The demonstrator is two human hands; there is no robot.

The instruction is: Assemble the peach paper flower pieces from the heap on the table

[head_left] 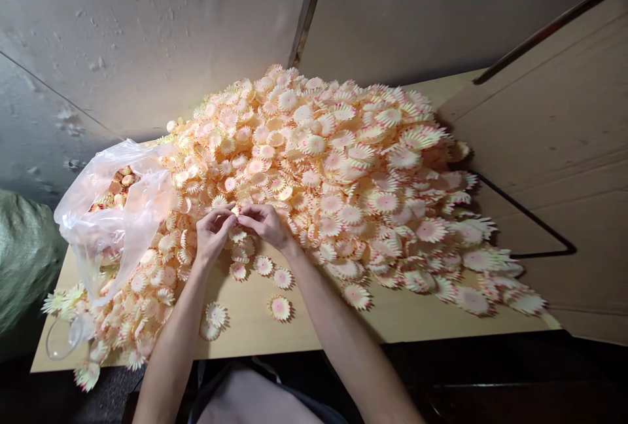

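Note:
A big heap of cream and pink fabric flower heads (338,169) covers most of a light wooden table (314,329). My left hand (212,233) and my right hand (263,222) meet at the heap's near edge, fingertips pinched together over something small that I cannot make out. Both hands have curled fingers. Loose flower heads (280,307) lie flat on the bare wood just in front of my wrists.
A clear plastic bag (115,211) with more flower heads lies at the table's left end. A green sack (22,254) stands left of the table. A grey wall is behind, and a wooden panel (564,149) with a black wire leans at the right.

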